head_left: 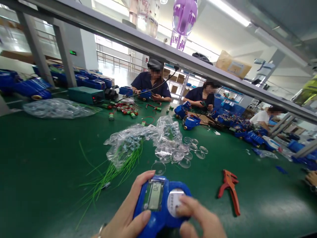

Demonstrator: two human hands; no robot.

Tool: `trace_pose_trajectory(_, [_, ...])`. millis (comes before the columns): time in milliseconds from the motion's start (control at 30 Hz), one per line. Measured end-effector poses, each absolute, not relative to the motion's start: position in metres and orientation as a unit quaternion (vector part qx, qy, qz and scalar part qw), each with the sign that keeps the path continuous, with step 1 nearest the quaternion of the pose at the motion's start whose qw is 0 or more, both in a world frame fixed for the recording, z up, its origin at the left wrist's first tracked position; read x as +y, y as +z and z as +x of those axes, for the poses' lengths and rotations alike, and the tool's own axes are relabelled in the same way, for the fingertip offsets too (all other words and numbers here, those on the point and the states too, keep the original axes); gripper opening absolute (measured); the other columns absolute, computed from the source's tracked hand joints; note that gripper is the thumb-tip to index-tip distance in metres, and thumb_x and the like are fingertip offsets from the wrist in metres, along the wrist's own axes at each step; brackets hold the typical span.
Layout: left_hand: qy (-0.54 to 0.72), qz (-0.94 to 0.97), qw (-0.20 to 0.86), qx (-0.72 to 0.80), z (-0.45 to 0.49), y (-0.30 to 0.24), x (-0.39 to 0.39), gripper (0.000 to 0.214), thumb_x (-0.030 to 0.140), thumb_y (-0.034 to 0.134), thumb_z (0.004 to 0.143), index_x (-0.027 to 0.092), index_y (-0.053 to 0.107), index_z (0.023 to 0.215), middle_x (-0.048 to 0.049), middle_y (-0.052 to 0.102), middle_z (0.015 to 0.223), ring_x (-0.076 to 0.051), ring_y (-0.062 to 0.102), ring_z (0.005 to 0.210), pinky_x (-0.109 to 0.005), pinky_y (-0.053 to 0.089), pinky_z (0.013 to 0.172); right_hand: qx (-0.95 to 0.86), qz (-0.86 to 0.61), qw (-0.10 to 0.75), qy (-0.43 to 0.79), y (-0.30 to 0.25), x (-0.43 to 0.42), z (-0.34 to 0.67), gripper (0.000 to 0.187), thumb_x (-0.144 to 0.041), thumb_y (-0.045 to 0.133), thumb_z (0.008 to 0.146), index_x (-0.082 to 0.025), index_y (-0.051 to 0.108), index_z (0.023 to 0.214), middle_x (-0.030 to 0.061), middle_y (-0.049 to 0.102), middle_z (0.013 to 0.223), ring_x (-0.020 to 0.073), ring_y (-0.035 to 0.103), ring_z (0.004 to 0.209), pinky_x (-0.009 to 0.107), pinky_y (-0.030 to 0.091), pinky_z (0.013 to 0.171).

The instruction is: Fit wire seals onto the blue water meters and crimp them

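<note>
I hold a blue meter housing [162, 216] with a small grey LCD screen and a round white dial, low in the middle of the view. My left hand [128, 215] wraps its left side, thumb below the screen. My right hand [200, 219] is closed on its right side, a finger pressing on the white dial. Just beyond lie several clear round plastic lenses [178, 155] on the green table [44, 158], beside a clear bag of green-wired parts [126, 145].
Orange-red wire strippers [230, 190] lie to the right. Loose green wires [104, 178] spread at the left. Farther back are batteries [123, 110], a green box [85, 95], blue housings [185, 115] and three seated people working across the table. A metal shelf rail [173, 53] crosses overhead.
</note>
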State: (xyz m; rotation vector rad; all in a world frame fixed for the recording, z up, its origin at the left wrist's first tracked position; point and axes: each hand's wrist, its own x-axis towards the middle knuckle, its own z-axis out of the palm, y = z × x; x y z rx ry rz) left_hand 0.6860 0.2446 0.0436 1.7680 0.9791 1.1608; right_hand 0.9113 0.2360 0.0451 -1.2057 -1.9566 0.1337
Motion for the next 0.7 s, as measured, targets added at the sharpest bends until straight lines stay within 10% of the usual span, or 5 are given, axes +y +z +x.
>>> trace_pose_trajectory(200, [0.442, 0.669, 0.502, 0.324, 0.692, 0.056, 0.264, 0.074, 0.058, 0.047, 0.079, 0.024, 0.015, 0.136, -0.0128, 0.044, 0.13, -0.032, 0.051, 0.11, -0.047, 0.042, 0.095, -0.849, -0.431, 0.305, 0.004, 0.066, 0.38, 0.94, 0.037, -0.011, 0.049, 0.082, -0.021, 0.057, 0.117, 0.0074, 0.052, 0.129, 0.0192, 0.043, 0.123, 0.038, 0.034, 0.103])
trace_pose_trajectory(367, [0.456, 0.664, 0.501, 0.316, 0.696, 0.054, 0.259, 0.074, 0.058, 0.047, 0.08, 0.022, 0.016, 0.136, -0.0129, 0.044, 0.131, -0.033, 0.049, 0.113, -0.047, 0.04, 0.097, -0.887, -0.37, 0.272, 0.037, 0.055, 0.423, 0.923, 0.034, -0.006, 0.055, 0.077, -0.027, 0.063, 0.103, 0.0024, 0.065, 0.109, 0.018, 0.053, 0.111, 0.045, 0.021, 0.109])
trace_pose_trajectory(700, [0.425, 0.665, 0.497, 0.362, 0.706, 0.057, 0.259, 0.07, 0.052, 0.049, 0.082, 0.026, 0.014, 0.137, -0.0108, 0.042, 0.132, -0.032, 0.052, 0.109, -0.044, 0.044, 0.094, -0.816, -0.413, 0.367, 0.173, 0.106, 0.302, 0.978, 0.029, -0.029, 0.03, 0.096, -0.022, 0.057, 0.106, 0.0009, 0.057, 0.082, 0.0122, 0.055, 0.073, 0.024, 0.046, 0.066])
